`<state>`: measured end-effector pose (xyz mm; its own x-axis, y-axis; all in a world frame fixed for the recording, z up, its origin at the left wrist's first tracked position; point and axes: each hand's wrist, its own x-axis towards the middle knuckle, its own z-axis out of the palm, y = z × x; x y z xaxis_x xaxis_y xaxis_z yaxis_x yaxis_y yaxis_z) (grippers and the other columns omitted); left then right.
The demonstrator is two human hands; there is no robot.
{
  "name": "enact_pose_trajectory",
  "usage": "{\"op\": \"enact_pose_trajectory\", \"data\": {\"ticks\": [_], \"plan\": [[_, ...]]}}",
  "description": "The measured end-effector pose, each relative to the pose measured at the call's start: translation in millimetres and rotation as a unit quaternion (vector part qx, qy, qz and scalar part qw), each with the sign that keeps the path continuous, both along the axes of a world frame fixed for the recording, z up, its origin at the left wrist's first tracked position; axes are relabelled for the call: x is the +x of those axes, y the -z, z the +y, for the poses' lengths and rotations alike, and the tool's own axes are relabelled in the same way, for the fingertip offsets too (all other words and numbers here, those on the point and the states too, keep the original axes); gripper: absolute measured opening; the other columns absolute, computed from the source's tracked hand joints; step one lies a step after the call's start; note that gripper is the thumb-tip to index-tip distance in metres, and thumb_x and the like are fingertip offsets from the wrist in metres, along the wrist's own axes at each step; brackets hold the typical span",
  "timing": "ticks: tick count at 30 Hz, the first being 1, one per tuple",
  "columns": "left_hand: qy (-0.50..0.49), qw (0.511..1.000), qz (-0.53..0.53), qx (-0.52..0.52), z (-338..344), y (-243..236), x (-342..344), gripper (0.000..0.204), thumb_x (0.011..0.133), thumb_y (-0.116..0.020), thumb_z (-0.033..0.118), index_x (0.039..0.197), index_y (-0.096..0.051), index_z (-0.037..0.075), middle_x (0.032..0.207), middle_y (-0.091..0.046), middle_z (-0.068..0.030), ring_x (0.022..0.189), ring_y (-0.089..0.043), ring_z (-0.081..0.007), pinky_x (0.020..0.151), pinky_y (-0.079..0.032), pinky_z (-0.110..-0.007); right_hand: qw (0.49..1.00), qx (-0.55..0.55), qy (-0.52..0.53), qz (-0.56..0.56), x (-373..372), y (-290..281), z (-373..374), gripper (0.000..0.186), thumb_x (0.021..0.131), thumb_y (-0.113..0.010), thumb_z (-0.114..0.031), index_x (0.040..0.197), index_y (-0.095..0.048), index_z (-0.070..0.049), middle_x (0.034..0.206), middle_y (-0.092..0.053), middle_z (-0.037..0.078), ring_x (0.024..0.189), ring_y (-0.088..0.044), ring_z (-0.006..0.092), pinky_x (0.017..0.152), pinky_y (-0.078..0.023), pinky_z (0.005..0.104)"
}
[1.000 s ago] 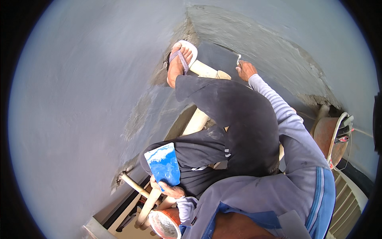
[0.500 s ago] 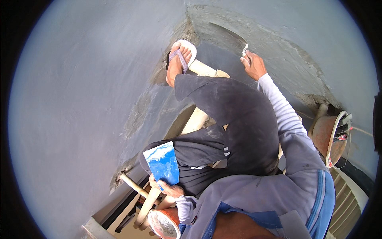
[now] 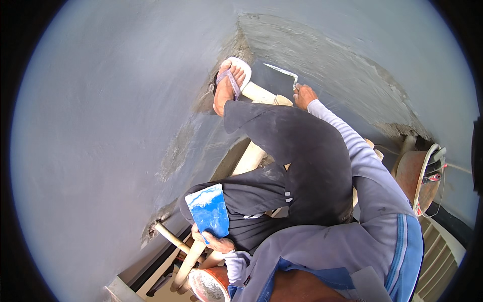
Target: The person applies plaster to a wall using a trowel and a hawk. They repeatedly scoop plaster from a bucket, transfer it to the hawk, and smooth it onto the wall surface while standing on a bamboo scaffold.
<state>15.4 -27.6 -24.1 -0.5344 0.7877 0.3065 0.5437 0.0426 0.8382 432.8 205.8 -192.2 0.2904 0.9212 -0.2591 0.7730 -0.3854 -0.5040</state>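
Note:
My right hand (image 3: 305, 96) grips a trowel (image 3: 280, 71), whose long blade lies at the dark recessed strip below a band of rough grey plaster (image 3: 322, 50). Down at the lower left, my left hand (image 3: 218, 243) is closed on the bottom of a flat blue board (image 3: 207, 206) smeared with white material, held over my black-trousered leg (image 3: 251, 196). My sandalled foot (image 3: 227, 88) is raised beside the upper end of a cream pipe (image 3: 257, 92), in the corner where the plaster patches meet.
A smooth grey wall (image 3: 95, 126) fills the left. An orange bucket (image 3: 211, 282) with whitish residue sits at the bottom; another bucket (image 3: 412, 178) with tools hangs at the right. More pipes (image 3: 188, 264) run beneath me, and slatted bars (image 3: 432, 251) show at lower right.
My right hand and trowel rose onto the plaster band half a second ago and are now back lower and farther left. My left hand and board have barely moved.

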Motion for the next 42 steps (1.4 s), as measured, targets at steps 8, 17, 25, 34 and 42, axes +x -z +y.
{"op": "enact_pose_trajectory", "data": {"ticks": [8,17,25,34,42], "plan": [[0.021,0.999,-0.007,-0.038,-8,3,-3,0.042,0.097,-0.027,0.03,0.115,-0.042,-0.004,0.111,-0.045,-0.0134,0.102,-0.046,-0.0205,0.09,-0.037,-0.031,0.998,0.06,0.033,0.005,-2,10,16,0.03,0.079,-0.062,-0.017,0.104,-0.055,-0.003,0.098,-0.058,0.023,0.095,-0.057,0.0399,0.081,-0.046,0.046],[0.019,0.997,0.047,-0.061,-6,-6,1,0.044,0.098,-0.025,0.029,0.117,-0.043,-0.006,0.11,-0.047,-0.0159,0.101,-0.046,-0.0227,0.091,-0.036,-0.033,0.989,0.133,0.049,0.046,7,-45,11,0.038,0.078,-0.061,-0.018,0.111,-0.057,0.001,0.098,-0.06,0.026,0.096,-0.058,0.0402,0.082,-0.045,0.041],[0.091,0.981,-0.114,-0.127,29,-47,-4,0.035,0.097,-0.04,0.023,0.115,-0.048,-0.005,0.103,-0.052,-0.0121,0.09,-0.047,-0.0199,0.083,-0.039,-0.033,0.978,0.17,0.068,0.103,24,-89,-3,0.048,0.078,-0.061,-0.025,0.115,-0.056,0.005,0.108,-0.06,0.026,0.102,-0.06,0.0339,0.088,-0.044,0.0356],[0.549,0.83,0.041,0.092,111,-201,104,0.033,0.056,-0.08,0.012,0.082,-0.063,0.0,0.057,-0.057,-0.0044,0.046,-0.054,-0.0202,0.043,-0.037,-0.026,0.983,0.168,-0.068,0.005,36,-80,-38,0.03,0.08,-0.057,-0.023,0.097,-0.058,0.002,0.087,-0.06,0.026,0.086,-0.058,0.0426,0.075,-0.045,0.0428],[0.556,0.811,0.115,0.141,103,-202,134,0.033,0.047,-0.074,0.036,0.061,-0.062,0.009,0.046,-0.041,0.0006,0.04,-0.04,-0.0126,0.04,-0.029,-0.025,0.985,0.17,-0.039,-0.014,11,-76,7,0.023,0.081,-0.058,-0.022,0.091,-0.058,-0.002,0.086,-0.062,0.023,0.085,-0.058,0.0418,0.074,-0.045,0.0466]]}}
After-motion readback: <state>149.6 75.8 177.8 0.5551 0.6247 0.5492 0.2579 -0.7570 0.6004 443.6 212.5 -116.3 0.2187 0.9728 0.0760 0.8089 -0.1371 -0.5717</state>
